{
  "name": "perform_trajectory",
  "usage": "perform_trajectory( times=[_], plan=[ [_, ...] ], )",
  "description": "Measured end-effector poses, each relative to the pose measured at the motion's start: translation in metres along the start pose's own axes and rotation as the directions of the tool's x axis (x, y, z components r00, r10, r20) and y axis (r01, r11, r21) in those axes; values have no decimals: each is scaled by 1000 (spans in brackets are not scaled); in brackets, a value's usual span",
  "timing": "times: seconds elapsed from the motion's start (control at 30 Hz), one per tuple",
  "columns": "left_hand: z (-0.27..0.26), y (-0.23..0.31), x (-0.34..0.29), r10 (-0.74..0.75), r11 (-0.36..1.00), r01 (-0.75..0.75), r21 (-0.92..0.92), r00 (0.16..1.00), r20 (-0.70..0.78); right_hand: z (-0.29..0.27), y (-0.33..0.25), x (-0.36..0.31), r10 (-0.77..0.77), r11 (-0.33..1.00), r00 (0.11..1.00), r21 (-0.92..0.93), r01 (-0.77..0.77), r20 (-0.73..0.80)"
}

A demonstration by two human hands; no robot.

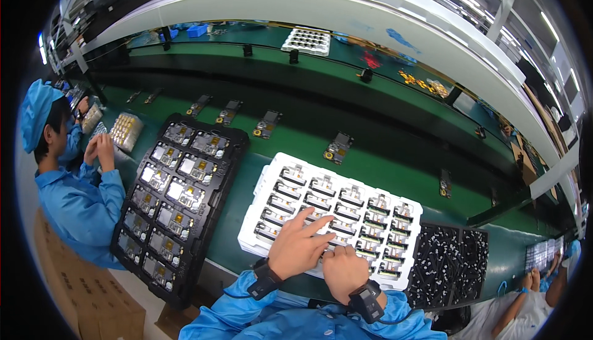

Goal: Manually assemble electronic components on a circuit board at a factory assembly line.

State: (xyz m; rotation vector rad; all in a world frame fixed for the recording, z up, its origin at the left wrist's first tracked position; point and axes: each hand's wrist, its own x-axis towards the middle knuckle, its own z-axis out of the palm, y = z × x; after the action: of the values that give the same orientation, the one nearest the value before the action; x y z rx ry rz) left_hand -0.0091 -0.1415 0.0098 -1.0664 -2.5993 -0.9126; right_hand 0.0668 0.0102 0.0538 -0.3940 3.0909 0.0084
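A white moulded tray (262, 216) lies in front of me, with rows of small black-and-silver electronic parts (351, 195) in its pockets. My left hand (296, 246) rests over the tray's left-middle pockets, fingers spread and pointing right across the parts. Close beside it, my right hand (344, 273) is curled at the tray's near edge. Its fingertips are bent down out of sight, so whatever they may pinch is hidden. Both wrists wear a black strapped device.
To the left, a black tray (204, 213) holds circuit boards, tilted near a co-worker (74, 179) in blue. Right of the white tray sits a black bin (448, 266) of small dark parts. Single boards (338, 147) lie along the green belt (296, 133), below a white overhead shelf (309, 3).
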Motion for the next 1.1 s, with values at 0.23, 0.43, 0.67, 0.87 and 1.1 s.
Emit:
perform_trajectory(
  times=[0.23, 0.43, 0.67, 0.87, 1.1],
  plan=[
    [-1, 2, 1, 33, 999, -33, 2, 999, 2, -4, 27, 6, -118, 974, 983, 211, 86, 141],
    [-4, -4, 3, 47, 996, -43, -72, 997, 54, 2, 30, 3, -134, 972, 987, 207, 113, 93],
    [-6, -5, 2, 19, 998, -16, -53, 998, 52, 9, 24, -1, -101, 977, 994, 193, 93, 33],
    [-7, -6, 5, 38, 997, -34, -66, 997, 60, 11, 24, -2, -85, 976, 996, 198, 89, -30],
    [-8, -4, 6, 9, 998, -4, -69, 998, 66, 17, 8, -6, -27, 998, 995, 51, 32, -97]
  ],
)
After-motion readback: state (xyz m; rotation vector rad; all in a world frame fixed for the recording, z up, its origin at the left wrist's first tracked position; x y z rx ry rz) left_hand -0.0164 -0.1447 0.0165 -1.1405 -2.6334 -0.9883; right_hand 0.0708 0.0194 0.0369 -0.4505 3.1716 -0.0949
